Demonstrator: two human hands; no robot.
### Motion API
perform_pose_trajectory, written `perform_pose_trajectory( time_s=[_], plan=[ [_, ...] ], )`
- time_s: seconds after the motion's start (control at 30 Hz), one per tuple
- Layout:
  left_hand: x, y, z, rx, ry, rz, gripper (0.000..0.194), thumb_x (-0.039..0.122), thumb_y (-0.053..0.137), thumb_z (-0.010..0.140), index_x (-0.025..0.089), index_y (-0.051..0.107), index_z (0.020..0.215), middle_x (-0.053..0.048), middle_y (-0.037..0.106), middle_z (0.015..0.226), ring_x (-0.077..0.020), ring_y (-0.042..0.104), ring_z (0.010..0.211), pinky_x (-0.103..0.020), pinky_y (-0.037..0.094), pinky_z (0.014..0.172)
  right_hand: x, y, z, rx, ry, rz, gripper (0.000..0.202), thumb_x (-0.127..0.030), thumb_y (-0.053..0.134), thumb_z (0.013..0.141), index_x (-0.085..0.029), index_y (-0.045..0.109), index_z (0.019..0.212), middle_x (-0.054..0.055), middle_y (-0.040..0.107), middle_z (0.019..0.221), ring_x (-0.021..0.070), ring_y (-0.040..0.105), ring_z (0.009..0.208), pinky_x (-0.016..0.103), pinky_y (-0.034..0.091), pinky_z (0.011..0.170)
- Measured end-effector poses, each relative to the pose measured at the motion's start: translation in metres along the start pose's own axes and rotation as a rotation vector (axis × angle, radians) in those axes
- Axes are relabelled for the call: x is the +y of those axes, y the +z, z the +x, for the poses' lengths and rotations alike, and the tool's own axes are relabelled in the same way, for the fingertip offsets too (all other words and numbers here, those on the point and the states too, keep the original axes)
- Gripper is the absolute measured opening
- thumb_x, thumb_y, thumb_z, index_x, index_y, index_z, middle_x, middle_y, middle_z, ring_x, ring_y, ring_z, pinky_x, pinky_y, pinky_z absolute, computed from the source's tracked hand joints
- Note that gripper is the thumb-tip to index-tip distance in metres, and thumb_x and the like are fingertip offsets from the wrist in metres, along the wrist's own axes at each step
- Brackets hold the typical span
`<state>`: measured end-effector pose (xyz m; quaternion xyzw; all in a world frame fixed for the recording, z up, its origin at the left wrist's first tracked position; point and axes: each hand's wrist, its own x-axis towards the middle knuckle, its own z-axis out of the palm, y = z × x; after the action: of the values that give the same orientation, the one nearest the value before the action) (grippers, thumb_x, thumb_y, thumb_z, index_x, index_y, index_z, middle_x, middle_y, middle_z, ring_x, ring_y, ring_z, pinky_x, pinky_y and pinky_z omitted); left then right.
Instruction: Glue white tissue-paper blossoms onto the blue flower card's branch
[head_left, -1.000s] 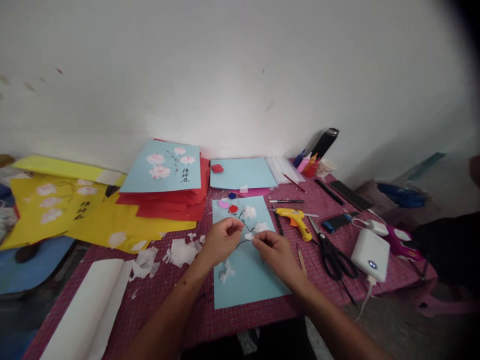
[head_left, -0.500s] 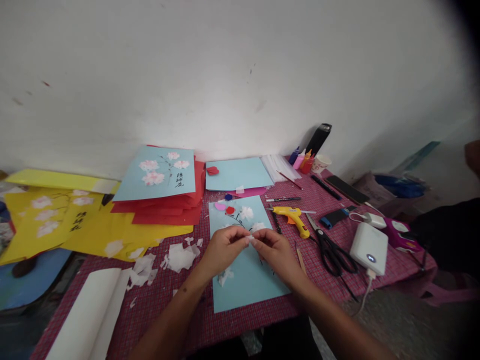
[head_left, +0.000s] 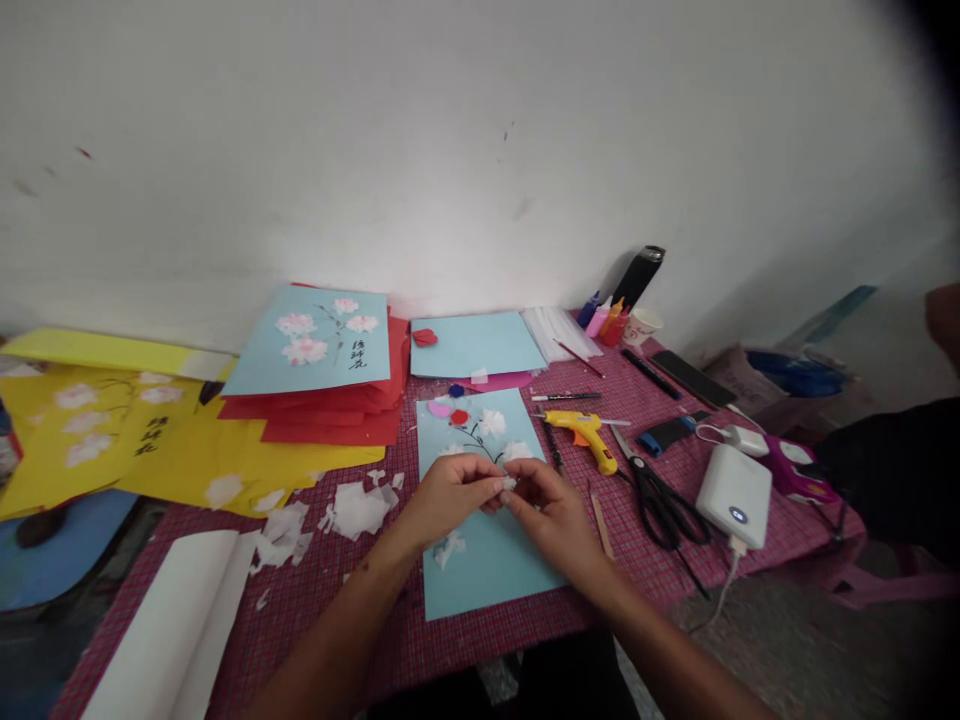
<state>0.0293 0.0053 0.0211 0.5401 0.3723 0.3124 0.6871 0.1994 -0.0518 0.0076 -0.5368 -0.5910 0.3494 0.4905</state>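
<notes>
My left hand (head_left: pixel 459 497) and my right hand (head_left: pixel 551 510) meet over a light blue sheet (head_left: pixel 480 570). Both are closed, pinching a small piece of white tissue paper (head_left: pixel 509 483) between their fingertips. Beneath them the sheet carries dark painted branches and white paper blossoms; one blossom (head_left: pixel 493 422) shows above my hands, another cluster (head_left: pixel 450 548) at lower left. My hands hide the sheet's middle. Pink, red and dark blue round patches (head_left: pixel 459 416) lie near its top left. Torn white tissue (head_left: pixel 360 510) is scattered left of my left hand.
To the right lie a yellow glue gun (head_left: pixel 589 432), black scissors (head_left: pixel 664 500) and a white power bank (head_left: pixel 735 497). Paint bottles (head_left: pixel 613 322) and a black flask (head_left: pixel 639 277) stand at the back. A finished flower picture (head_left: pixel 315 345) tops red paper at left. White paper (head_left: pixel 169 620) lies front left.
My fingers have shifted around the white tissue piece, and my right fingers are curled more. The view has turned slightly; the things on the table keep their places.
</notes>
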Motion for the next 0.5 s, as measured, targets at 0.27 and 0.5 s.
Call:
perform_pose_trajectory(
  time_s=[0.27,0.5],
  plan=[
    [-0.0025,0.0016,0.0000,-0.007,-0.111,-0.121,0.031,0.041,0.081,0.074,0.014,0.073,0.087,-0.002,0.071,0.072,-0.0119,0.066,0.064,-0.026,0.053,0.067,-0.0059,-0.0055,-0.0017,-0.004,-0.071,-0.102,0.008,-0.027,0.065,0.091,-0.022,0.071,0.094,0.004,0.071,0.087,0.0178,0.063,0.075,0.029,0.050,0.068],
    [-0.0048,0.0030,0.0008,-0.032,-0.109,-0.031,0.025,0.033,0.075,0.076,0.014,0.073,0.091,-0.003,0.072,0.075,-0.0139,0.067,0.068,-0.028,0.053,0.069,-0.0042,-0.0071,-0.0057,-0.011,0.000,-0.099,0.016,-0.033,0.063,0.094,-0.022,0.070,0.084,0.002,0.069,0.079,0.0176,0.063,0.073,0.029,0.049,0.067]
  ],
)
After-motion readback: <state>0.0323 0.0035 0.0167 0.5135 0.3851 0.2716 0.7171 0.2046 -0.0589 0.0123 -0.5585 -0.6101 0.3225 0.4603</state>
